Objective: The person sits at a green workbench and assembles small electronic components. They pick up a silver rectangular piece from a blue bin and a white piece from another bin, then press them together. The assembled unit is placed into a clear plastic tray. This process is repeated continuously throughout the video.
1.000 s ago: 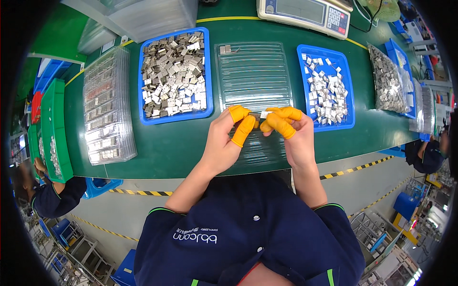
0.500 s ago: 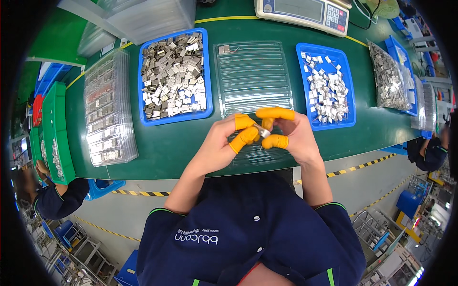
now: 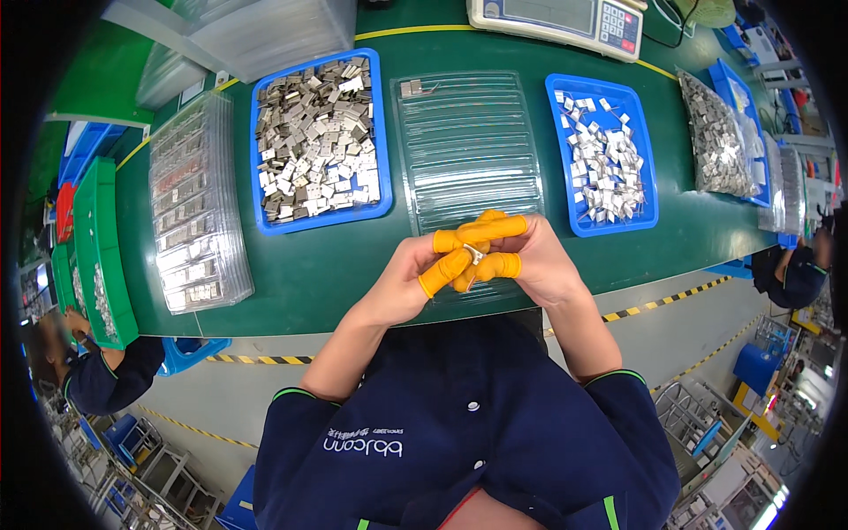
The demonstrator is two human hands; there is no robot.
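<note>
Head view: small shiny part [image 3: 475, 254] sits between fingertips of left hand [image 3: 408, 276] and right hand [image 3: 541, 263]. Both hands pinch it; neither nearer. Part lies to right of left hand, to left of right hand. Mostly hidden, so cannot tell which way long side points. Place: above worktop [image 3: 305, 278], near front edge. Clear ribbed tray [image 3: 473, 168] just past hands, grey piece [image 3: 412, 88] in its far left corner.

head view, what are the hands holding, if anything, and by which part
Left hand and right hand hold a small silvery piece between them; their fingers hide most of it, so by which part cannot be told.
</note>
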